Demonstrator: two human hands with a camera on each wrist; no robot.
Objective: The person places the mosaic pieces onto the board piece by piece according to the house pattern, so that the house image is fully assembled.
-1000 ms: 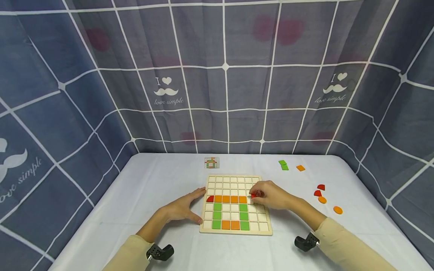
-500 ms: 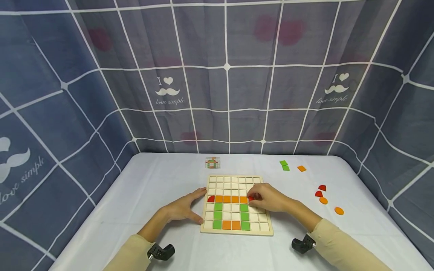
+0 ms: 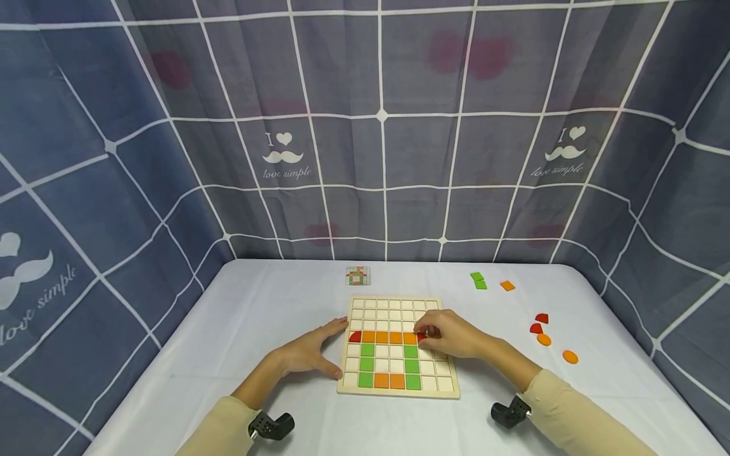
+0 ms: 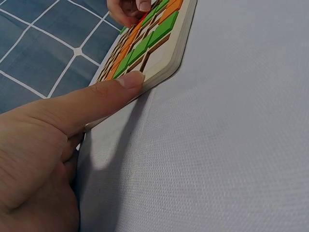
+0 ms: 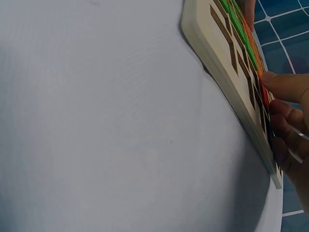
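Note:
A wooden grid board (image 3: 398, 392) lies on the table, its squares partly filled with green (image 3: 366, 364) and orange tiles (image 3: 388, 380). At the left end of the orange row sits a red rounded tile (image 3: 355, 336). My left hand (image 3: 303, 349) rests along the board's left edge, fingers spread; its thumb (image 4: 104, 99) touches the rim in the left wrist view. At the right end of that row, my right hand (image 3: 456, 334) pinches another red tile (image 3: 421, 337) down at a square. Fingers partly hide this tile, which also shows red in the right wrist view.
A small pattern card (image 3: 358, 275) lies behind the board. To the right are loose pieces: green tiles (image 3: 478, 280), an orange tile (image 3: 507, 286), red tiles (image 3: 536, 328) and orange discs (image 3: 569, 357). A checked curtain (image 3: 410, 152) stands behind the table.
My right hand has moved slightly left and brought the red tile against the end of the orange row. My left hand has stayed at the board's edge.

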